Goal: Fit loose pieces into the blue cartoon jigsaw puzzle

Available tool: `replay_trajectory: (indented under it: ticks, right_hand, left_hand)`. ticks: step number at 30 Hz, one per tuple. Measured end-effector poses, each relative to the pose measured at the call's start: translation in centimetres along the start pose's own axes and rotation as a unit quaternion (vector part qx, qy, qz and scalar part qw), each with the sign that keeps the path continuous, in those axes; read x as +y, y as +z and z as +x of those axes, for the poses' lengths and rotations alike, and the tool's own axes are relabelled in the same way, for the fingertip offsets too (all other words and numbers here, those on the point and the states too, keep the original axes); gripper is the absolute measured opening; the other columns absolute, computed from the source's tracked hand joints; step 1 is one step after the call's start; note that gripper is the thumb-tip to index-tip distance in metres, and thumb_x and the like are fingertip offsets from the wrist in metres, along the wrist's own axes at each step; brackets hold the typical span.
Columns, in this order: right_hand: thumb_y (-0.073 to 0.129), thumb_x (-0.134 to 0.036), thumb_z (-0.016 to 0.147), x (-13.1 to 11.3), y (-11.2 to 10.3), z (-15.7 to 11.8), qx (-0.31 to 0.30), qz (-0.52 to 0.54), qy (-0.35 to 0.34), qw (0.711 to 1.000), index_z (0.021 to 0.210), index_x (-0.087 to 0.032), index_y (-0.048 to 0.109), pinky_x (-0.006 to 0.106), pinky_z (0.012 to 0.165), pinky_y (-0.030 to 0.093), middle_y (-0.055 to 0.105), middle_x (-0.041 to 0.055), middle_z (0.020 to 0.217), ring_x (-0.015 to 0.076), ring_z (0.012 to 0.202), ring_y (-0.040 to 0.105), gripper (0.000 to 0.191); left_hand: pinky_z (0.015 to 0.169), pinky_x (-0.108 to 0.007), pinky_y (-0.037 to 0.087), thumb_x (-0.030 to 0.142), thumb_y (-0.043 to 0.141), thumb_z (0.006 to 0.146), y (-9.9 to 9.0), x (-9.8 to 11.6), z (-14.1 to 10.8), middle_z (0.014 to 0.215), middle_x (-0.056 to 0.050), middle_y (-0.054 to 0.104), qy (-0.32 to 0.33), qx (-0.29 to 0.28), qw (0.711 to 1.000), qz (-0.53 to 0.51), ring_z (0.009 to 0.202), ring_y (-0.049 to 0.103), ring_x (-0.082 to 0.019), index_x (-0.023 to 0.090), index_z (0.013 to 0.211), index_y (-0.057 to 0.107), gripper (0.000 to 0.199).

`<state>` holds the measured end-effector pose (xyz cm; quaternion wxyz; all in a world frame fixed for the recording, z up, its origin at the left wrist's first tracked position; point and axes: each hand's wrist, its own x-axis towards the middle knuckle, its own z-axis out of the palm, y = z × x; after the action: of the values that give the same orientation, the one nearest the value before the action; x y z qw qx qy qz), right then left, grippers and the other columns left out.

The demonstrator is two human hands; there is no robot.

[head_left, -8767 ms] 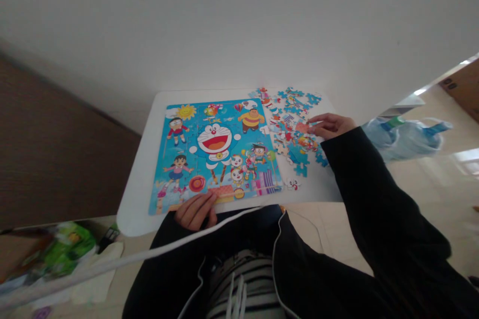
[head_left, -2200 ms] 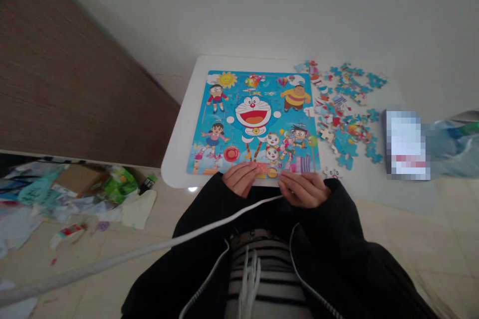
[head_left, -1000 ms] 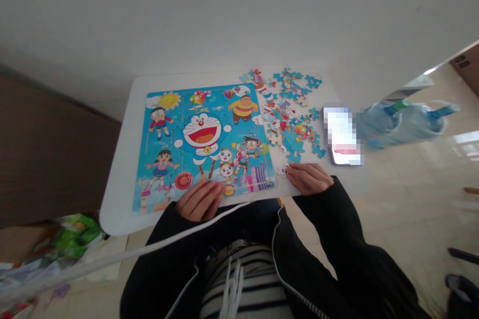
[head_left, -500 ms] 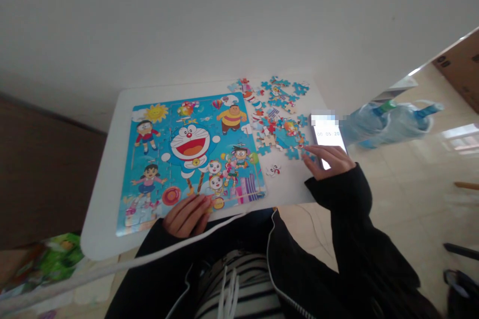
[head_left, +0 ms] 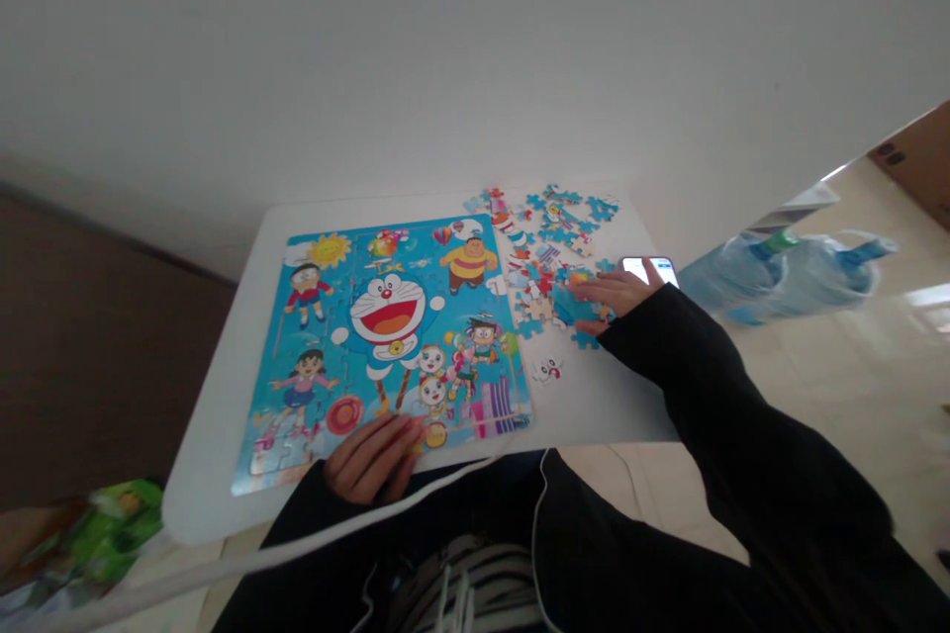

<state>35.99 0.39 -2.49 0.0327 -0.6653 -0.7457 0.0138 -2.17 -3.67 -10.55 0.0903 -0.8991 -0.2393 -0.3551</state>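
Note:
A blue cartoon jigsaw puzzle [head_left: 316, 425] lies assembled in its frame on the left of the white table, a big blue-and-white cat at its centre. My left hand [head_left: 373, 457] rests on its lower edge, fingers stretched out over the board. To the right of the board is a loose pile of puzzle pieces [head_left: 545, 305]. Over the near right side of that pile is my right hand [head_left: 621, 293], its fingers extended and apart, touching or just above the pieces. One white piece with a face [head_left: 547, 370] lies on its own nearer to me.
A lit phone [head_left: 663, 267] lies at the table's right side, partly covered by my right hand. More loose pieces [head_left: 571, 208] are spread near the wall. Large water bottles [head_left: 808, 272] stand on the floor to the right. A white cord [head_left: 356, 521] crosses before my left sleeve.
My right hand has moved left from the phone onto the loose pieces. My left hand keeps its place on the puzzle's lower edge. The view has tilted slightly upward.

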Motion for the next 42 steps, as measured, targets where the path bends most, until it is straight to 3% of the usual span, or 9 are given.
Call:
replay_trajectory:
  ticks: [9, 13, 15, 18, 23, 32, 35, 39, 42]
  right_hand:
    - [0.055, -0.034, 0.077, 4.6, 0.9, 8.6, -0.101, -0.050, 0.083, 0.990, 0.110, -0.023, 0.063, 0.032, 0.078, 0.049, 0.067, 0.0067, 0.106, 0.0237, 0.098, 0.061, 0.035]
    - [0.056, -0.034, 0.075, 5.7, 1.9, 8.0, -0.007, 0.062, 0.109, 0.992, 0.087, -0.024, 0.071, 0.028, 0.064, 0.051, 0.071, 0.0009, 0.075, 0.0186, 0.073, 0.066, 0.022]
    - [0.056, -0.036, 0.075, 5.6, 1.6, 6.9, 0.054, 0.219, 0.130, 0.966, 0.087, -0.022, 0.071, 0.027, 0.058, 0.052, 0.070, 0.0016, 0.069, 0.0172, 0.067, 0.066, 0.023]
    - [0.058, -0.035, 0.075, 4.4, 0.6, 5.1, 0.077, 0.442, 0.162, 0.879, 0.091, -0.020, 0.070, 0.024, 0.050, 0.051, 0.070, 0.0038, 0.074, 0.0159, 0.067, 0.066, 0.025]
    - [0.066, -0.035, 0.068, 1.2, -1.0, 3.3, 0.045, 0.540, 0.167, 0.824, 0.089, -0.018, 0.069, 0.019, 0.041, 0.045, 0.069, 0.0042, 0.069, 0.0149, 0.064, 0.065, 0.027]
    - [0.062, -0.038, 0.070, -0.5, -2.1, 1.9, 0.011, 0.463, 0.108, 0.880, 0.081, -0.018, 0.068, 0.022, 0.041, 0.042, 0.069, 0.0030, 0.065, 0.0111, 0.048, 0.058, 0.024]
    - [0.063, -0.039, 0.069, -0.4, -0.6, 1.2, -0.001, 0.409, 0.049, 0.911, 0.075, -0.021, 0.069, 0.024, 0.049, 0.048, 0.069, 0.0012, 0.065, 0.0131, 0.056, 0.062, 0.020]
    - [0.065, -0.033, 0.067, -0.3, 2.2, 1.0, -0.101, 0.305, -0.012, 0.947, 0.073, -0.025, 0.071, 0.022, 0.047, 0.046, 0.065, -0.0034, 0.055, 0.0100, 0.048, 0.058, 0.011]
    - [0.065, -0.032, 0.068, -0.6, 2.9, 1.6, -0.076, 0.193, -0.010, 0.978, 0.071, -0.027, 0.070, 0.021, 0.045, 0.043, 0.062, -0.0050, 0.052, 0.0082, 0.043, 0.054, 0.008]
  left_hand:
    - [0.078, -0.026, 0.054, 0.013, 0.059, 0.077, -0.2, 0.1, 0.1, 0.090, -0.005, 0.068, -0.014, -0.001, 1.000, 0.005, 0.087, 0.063, -0.016, 0.014, 0.098, 0.063, 0.021]
    - [0.077, -0.026, 0.054, 0.013, 0.057, 0.079, -0.5, 0.4, 0.4, 0.088, -0.003, 0.069, -0.027, -0.008, 1.000, 0.004, 0.085, 0.064, -0.015, 0.016, 0.099, 0.062, 0.021]
    - [0.077, -0.026, 0.054, 0.013, 0.058, 0.079, -0.7, 0.7, 0.7, 0.089, -0.003, 0.069, -0.043, -0.027, 0.999, 0.000, 0.085, 0.064, -0.015, 0.016, 0.099, 0.062, 0.021]
    - [0.078, -0.028, 0.054, 0.013, 0.058, 0.079, -0.8, 0.8, 0.8, 0.091, -0.003, 0.068, -0.058, -0.051, 0.997, 0.002, 0.086, 0.064, -0.016, 0.017, 0.101, 0.061, 0.022]
    - [0.074, -0.025, 0.055, 0.015, 0.055, 0.080, -0.1, 0.4, 0.6, 0.087, -0.003, 0.068, -0.031, 0.023, 0.999, 0.013, 0.083, 0.065, -0.015, 0.017, 0.097, 0.062, 0.018]
    - [0.078, -0.025, 0.055, 0.013, 0.056, 0.078, -0.1, 0.3, 0.9, 0.087, -0.005, 0.068, -0.013, 0.027, 0.999, 0.011, 0.083, 0.064, -0.015, 0.014, 0.095, 0.063, 0.018]
    - [0.078, -0.025, 0.055, 0.014, 0.056, 0.078, 0.1, 0.3, 0.7, 0.090, -0.003, 0.068, -0.017, 0.026, 0.999, 0.007, 0.084, 0.064, -0.015, 0.017, 0.101, 0.061, 0.023]
    - [0.079, -0.025, 0.055, 0.013, 0.056, 0.078, 0.3, 0.2, 0.5, 0.089, -0.004, 0.068, -0.010, 0.029, 1.000, 0.005, 0.084, 0.065, -0.015, 0.016, 0.103, 0.060, 0.026]
    - [0.078, -0.025, 0.055, 0.013, 0.056, 0.078, 0.4, 0.1, 0.4, 0.088, -0.004, 0.068, 0.004, 0.041, 0.999, 0.010, 0.083, 0.065, -0.015, 0.015, 0.100, 0.062, 0.023]
